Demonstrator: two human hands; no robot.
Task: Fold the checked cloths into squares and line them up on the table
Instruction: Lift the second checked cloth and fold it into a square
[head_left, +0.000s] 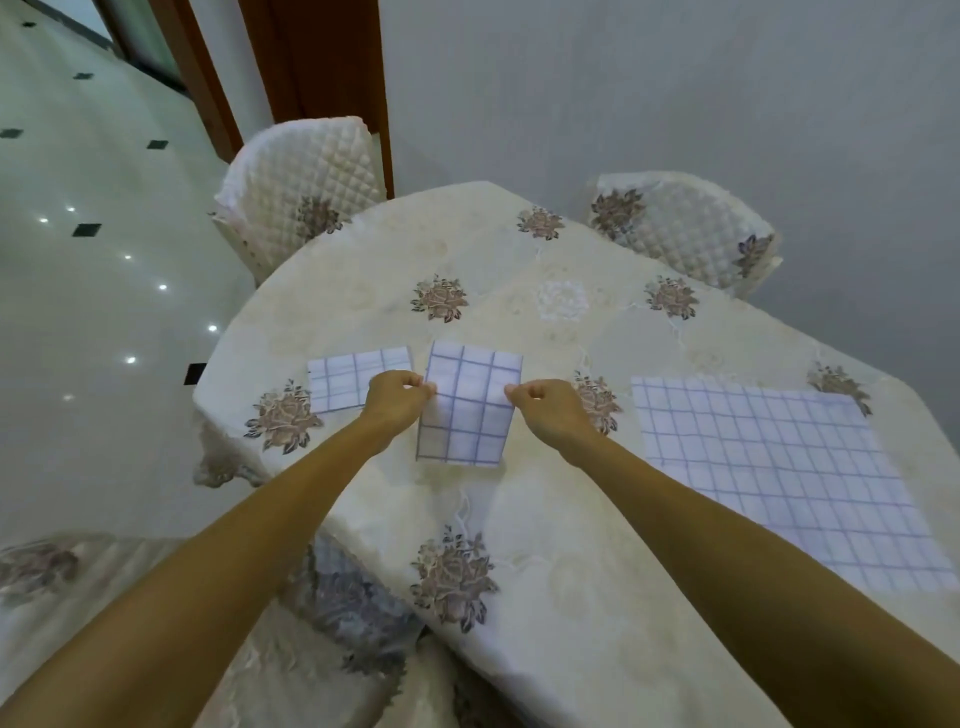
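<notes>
A white cloth with blue checks, folded into a narrow strip (467, 405), lies at the middle of the table. My left hand (397, 397) pinches its left edge and my right hand (545, 405) pinches its right edge, both about halfway along the strip. To the left lies a small folded checked square (343, 379), partly hidden by my left hand. At the right a large checked cloth (779, 467) lies spread out flat, and my right forearm crosses its near corner.
The table (519, 291) wears a cream tablecloth with embroidered flowers. Two quilted chairs stand at the far side, one at the left (306, 182) and one at the right (691, 223). A third covered seat (78, 571) is near my left arm. Glossy tiled floor lies to the left.
</notes>
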